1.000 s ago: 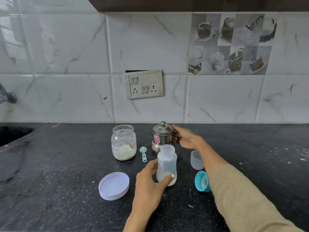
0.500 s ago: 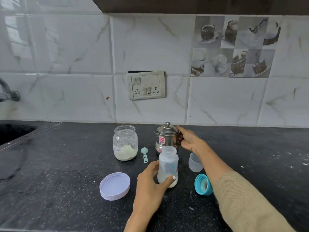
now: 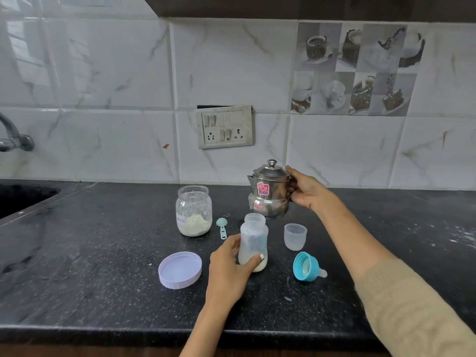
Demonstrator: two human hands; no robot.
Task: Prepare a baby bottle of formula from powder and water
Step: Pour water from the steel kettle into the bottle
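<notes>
Nearest to me, my left hand [image 3: 229,269] wraps around the lower part of the baby bottle [image 3: 253,242], thumb across its front. The bottle stands upright and uncapped on the black tabletop [image 3: 103,292], with a little pale powder at its bottom. Left of that hand lies a round lilac lid [image 3: 180,270], open side up. To the right of the bottle, the blue screw ring with its teat [image 3: 307,266] lies on its side, and just behind it a small clear cap [image 3: 295,236] stands mouth up.

Farther back, a small teal scoop [image 3: 221,227] lies between the bottle and a glass jar [image 3: 193,210]; the jar is open and holds powder in its lower part. My right hand [image 3: 307,191], in a beige sleeve [image 3: 412,305], grips the handle side of a steel kettle [image 3: 269,193], whose lid is on. The kettle is raised off the tabletop, just behind the bottle's mouth.

On the tiled wall [image 3: 103,99] behind sits a switch plate [image 3: 224,127]. A tap [image 3: 14,140] and a sink [image 3: 23,197] show at far left.
</notes>
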